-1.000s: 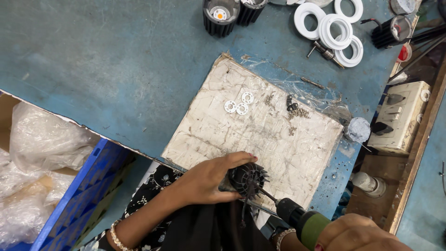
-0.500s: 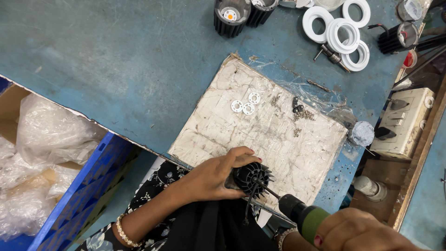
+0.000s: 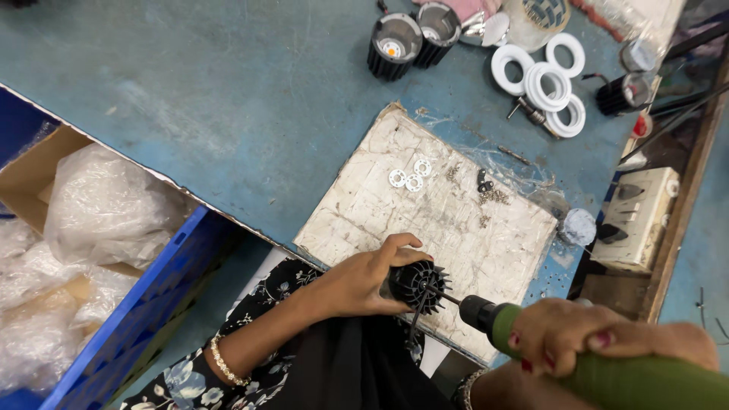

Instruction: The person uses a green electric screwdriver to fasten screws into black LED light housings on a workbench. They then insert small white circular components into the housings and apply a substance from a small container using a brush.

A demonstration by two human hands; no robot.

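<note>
Right hand (image 3: 600,345) w/ green driver (image 3: 638,372) now further in frame, bit still on finned housing (image 3: 421,287).

This was a small assembly workshop — probably for light fittings. A scuffed blue worktop (image 3: 228,99) carried a worn white work board (image 3: 448,228) scattered with washers (image 3: 410,176) and screws (image 3: 492,196), black finned lamp housings (image 3: 393,47), white plastic rings (image 3: 545,82) and a wall-type socket block (image 3: 636,220). A blue crate (image 3: 144,304) of bagged parts stood beside it — contents unclear through the plastic.
</note>
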